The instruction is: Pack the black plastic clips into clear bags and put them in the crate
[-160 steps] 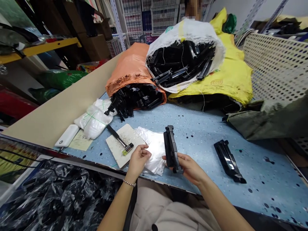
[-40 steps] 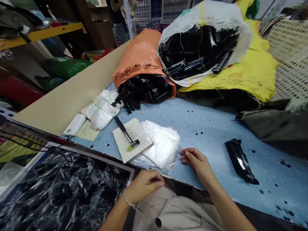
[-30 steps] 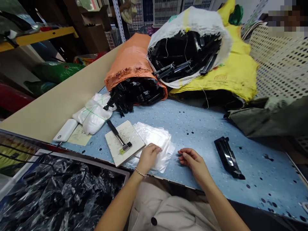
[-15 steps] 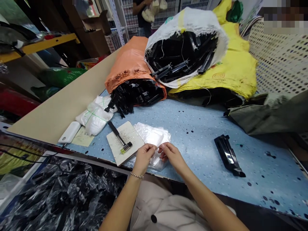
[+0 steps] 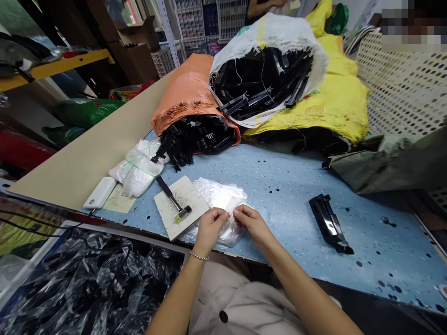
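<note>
My left hand [image 5: 211, 227] and my right hand [image 5: 254, 224] pinch a clear plastic bag [image 5: 232, 207] between their fingertips, close together over a stack of plastic bags [image 5: 211, 191]. Left of the stack lies a pale square board [image 5: 191, 198] with a small hammer [image 5: 172, 197] resting on it. To the right, apart from both hands, a glossy black plastic part [image 5: 329, 224] lies on the blue table [image 5: 282, 218]. How far the held bag is parted cannot be made out.
Behind stand an orange sack [image 5: 188, 88], a white sack [image 5: 268, 35] and a yellow sack [image 5: 344, 102], with black parts showing. A crate [image 5: 33, 258] of wrapped black items is at lower left. A white device [image 5: 99, 192] lies beside a tied bundle [image 5: 138, 171]. Another person's arm [image 5: 261, 7] shows behind.
The black part that my right hand held earliest is gone from it. Both hands have since come together over the stack and taken hold of a plastic bag.
</note>
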The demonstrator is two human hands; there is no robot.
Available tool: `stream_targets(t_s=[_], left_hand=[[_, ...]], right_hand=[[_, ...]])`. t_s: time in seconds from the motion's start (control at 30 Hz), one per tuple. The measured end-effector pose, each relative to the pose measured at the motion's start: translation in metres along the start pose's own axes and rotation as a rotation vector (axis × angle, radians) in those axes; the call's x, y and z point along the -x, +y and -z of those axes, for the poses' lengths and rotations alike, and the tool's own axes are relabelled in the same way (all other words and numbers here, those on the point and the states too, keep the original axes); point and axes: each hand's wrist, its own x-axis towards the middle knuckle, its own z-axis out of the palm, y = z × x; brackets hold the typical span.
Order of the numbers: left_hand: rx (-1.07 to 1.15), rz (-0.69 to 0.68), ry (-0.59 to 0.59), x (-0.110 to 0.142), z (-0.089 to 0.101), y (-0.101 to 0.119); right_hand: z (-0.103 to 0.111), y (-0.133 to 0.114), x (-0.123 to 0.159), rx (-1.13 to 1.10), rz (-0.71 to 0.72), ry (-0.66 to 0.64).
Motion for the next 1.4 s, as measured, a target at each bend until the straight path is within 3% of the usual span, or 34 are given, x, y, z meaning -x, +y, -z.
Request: stream_targets(t_s=[0.1, 0.2, 0.33, 0.4, 0.5, 0.57, 0.63, 0.73, 0.83, 0.93, 1.0, 1.07, 1.17, 1.23, 1.33, 1.4], left_hand=[[0.079, 0.043, 0.101, -0.004, 0.004, -0.001], [0.029, -0.074, 0.185, -0.003, 0.011, 0.004], [-0.433, -0.396, 0.002, 0.003, 0.025, 0.015], [-0.598, -0.452, -0.080, 0.004, 0.030, 0.017], [-0.597, -0.385, -0.107, 0.003, 0.033, 0.017], [-0.542, -0.317, -0.103, 0.002, 0.030, 0.016], [-0.488, -0.284, -0.097, 0.001, 0.025, 0.016], [-0.430, -0.272, -0.105, 0.001, 0.016, 0.015], [-0.386, -0.255, -0.100, 0.001, 0.007, 0.011], [-0.332, -0.224, -0.106, -0.001, -0.003, 0.004], [-0.294, -0.200, -0.131, -0.002, -0.010, -0.001], [-0.251, -0.191, -0.172, -0.004, -0.015, -0.005], [-0.243, -0.216, -0.198, -0.007, -0.010, -0.009], [-0.309, -0.213, -0.157, -0.007, 0.001, -0.010], [-0.427, -0.184, -0.100, -0.004, 0.016, -0.010], [-0.473, -0.203, -0.120, -0.003, 0.022, -0.010]], right_hand=[[0.004, 0.002, -0.001, 0.050, 0.001, -0.005], [0.007, 0.009, -0.003, 0.185, 0.038, 0.056], [0.012, 0.015, 0.004, 0.335, 0.083, 0.158], [0.023, 0.010, 0.013, 0.430, 0.121, 0.127], [0.066, -0.015, 0.027, 0.818, 0.259, 0.094], [0.111, -0.042, 0.036, 1.245, 0.338, 0.197], [0.161, -0.068, 0.042, 1.691, 0.366, 0.153], [0.223, -0.094, 0.047, 1.849, 0.394, -0.004], [0.246, -0.103, 0.050, 1.825, 0.359, -0.213], [0.218, -0.094, 0.060, 1.413, 0.168, -0.176], [0.177, -0.077, 0.068, 0.954, 0.018, -0.132], [0.128, -0.054, 0.075, 0.476, -0.115, -0.168], [0.072, -0.020, 0.077, 0.038, -0.341, -0.232], [0.057, -0.007, 0.076, -0.086, -0.423, -0.179], [0.057, -0.003, 0.075, -0.171, -0.440, -0.064], [0.057, -0.003, 0.076, -0.219, -0.450, -0.072]])
